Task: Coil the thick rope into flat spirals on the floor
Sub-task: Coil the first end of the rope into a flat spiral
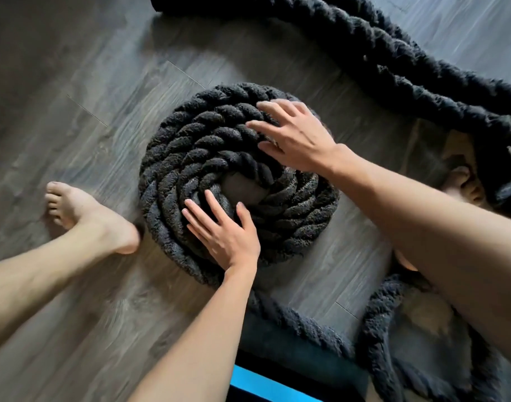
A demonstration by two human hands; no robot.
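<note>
Black rope spiral point(176, 146) lies under left hand point(223, 237) and right hand point(295, 138), fingers spread.

The bare left grip point(224, 235) lies palm down just below the middle of the frame. Its fingers point(197, 219) are straight and spread toward the upper left, and the thumb is set apart on the right. Its bare left forearm point(190, 329) rises from the bottom edge. The bare right grip point(292, 140) sits above and to the right, palm down, its fingers fanned leftward and slightly arched. Neither hand holds anything. The bare right forearm point(422, 227) comes in from the right edge. A bare foot point(83, 213) rests at middle left, toes toward the left, with its lower leg running in from the lower left.
</note>
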